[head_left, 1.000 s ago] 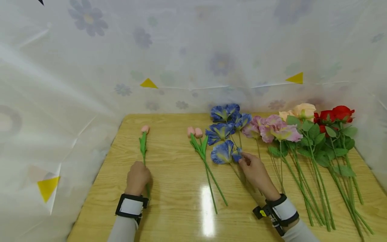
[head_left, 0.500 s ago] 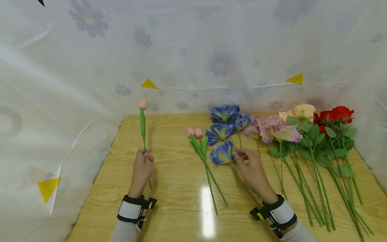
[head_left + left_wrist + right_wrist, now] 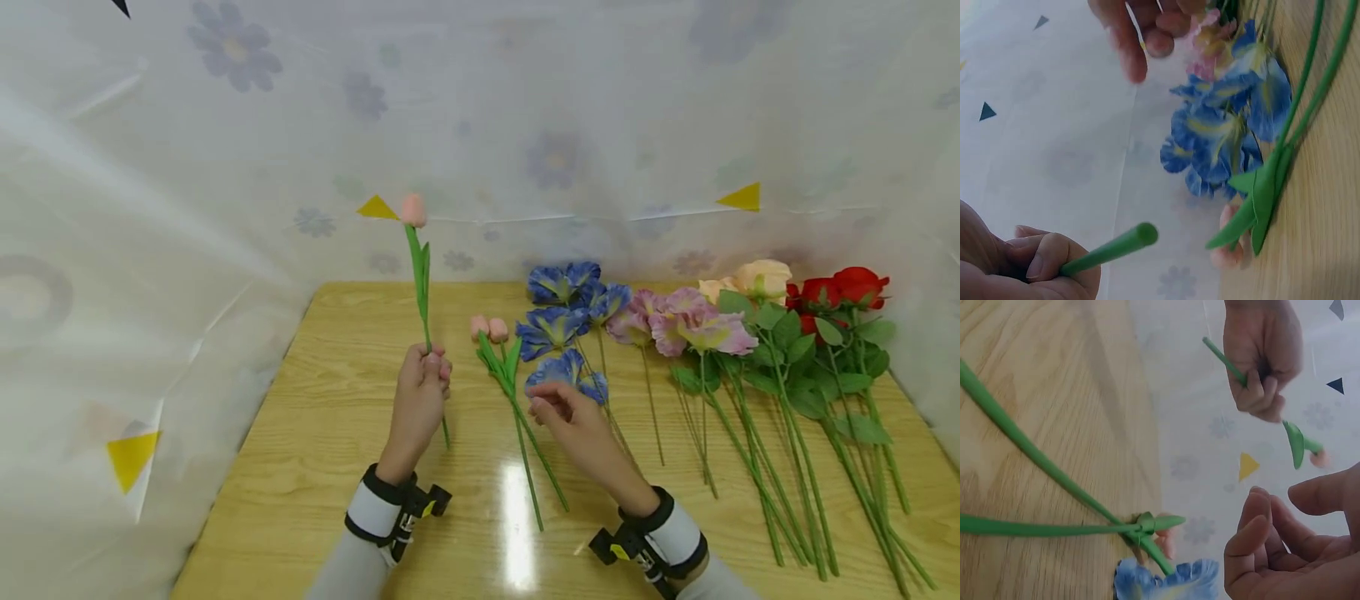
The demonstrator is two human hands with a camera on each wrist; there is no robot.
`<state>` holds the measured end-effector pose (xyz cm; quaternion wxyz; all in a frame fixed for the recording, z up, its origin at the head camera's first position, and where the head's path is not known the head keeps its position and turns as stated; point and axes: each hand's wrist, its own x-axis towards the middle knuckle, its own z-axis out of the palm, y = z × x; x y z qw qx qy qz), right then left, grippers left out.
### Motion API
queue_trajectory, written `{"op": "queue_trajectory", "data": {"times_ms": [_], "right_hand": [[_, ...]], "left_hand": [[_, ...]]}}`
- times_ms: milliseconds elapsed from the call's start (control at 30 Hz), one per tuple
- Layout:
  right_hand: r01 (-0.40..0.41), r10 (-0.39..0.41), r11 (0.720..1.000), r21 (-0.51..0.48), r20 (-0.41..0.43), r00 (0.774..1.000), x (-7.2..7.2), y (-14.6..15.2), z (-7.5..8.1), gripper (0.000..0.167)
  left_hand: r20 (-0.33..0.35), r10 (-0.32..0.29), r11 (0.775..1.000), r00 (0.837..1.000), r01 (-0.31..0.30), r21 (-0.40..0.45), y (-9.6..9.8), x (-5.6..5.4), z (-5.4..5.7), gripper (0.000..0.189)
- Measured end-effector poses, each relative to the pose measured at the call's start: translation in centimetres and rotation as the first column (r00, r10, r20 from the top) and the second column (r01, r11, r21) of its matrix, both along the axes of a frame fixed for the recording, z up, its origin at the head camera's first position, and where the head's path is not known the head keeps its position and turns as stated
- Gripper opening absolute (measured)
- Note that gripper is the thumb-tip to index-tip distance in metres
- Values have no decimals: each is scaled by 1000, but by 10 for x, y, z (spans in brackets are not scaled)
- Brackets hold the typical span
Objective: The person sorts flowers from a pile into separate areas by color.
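Note:
My left hand (image 3: pixel 422 392) grips the green stem of a pink tulip (image 3: pixel 414 211), held upright above the table; in the left wrist view the stem's cut end (image 3: pixel 1146 234) pokes out of the fist. My right hand (image 3: pixel 581 429) hovers in front of the blue flowers, thumb and fingers loosely bent with nothing between them, as the right wrist view of its fingers (image 3: pixel 1254 528) confirms. Two more pink tulips (image 3: pixel 489 327) with crossed stems lie between the hands. The nearest blue flower (image 3: pixel 558 371) is partly hidden behind the right hand.
More blue flowers (image 3: pixel 555 329) lie at the table's back. To their right are purple-pink flowers (image 3: pixel 701 321), cream roses (image 3: pixel 763 279) and red roses (image 3: pixel 858 286), stems pointing forward. A patterned white sheet (image 3: pixel 480 125) hangs behind the wooden table (image 3: pixel 300 467).
The left hand has lifted its tulip off the table and carried it up and to the right. The right hand has come away from the blue flower, moving left.

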<state>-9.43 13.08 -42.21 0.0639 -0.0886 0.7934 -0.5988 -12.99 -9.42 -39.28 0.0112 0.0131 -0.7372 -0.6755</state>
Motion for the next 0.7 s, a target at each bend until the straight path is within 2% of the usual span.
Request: {"op": "queue_trajectory", "data": {"times_ms": [167, 333, 500, 700], "right_hand": [[-106, 111, 991, -80, 57, 992, 0, -18, 2, 32], [-184, 200, 967, -178, 76, 977, 1, -30, 3, 34], [-173, 187, 969, -177, 67, 980, 3, -32, 0, 33], [-157, 177, 964, -214, 79, 981, 3, -30, -2, 30]], "left_hand": [[13, -102, 990, 995, 100, 95, 27, 1, 3, 20], [3, -192, 975, 981, 191, 110, 45, 5, 3, 21], [-1, -256, 966, 967, 256, 31, 52, 10, 2, 25], [15, -287, 958, 958, 287, 4, 55, 15, 0, 26]]}}
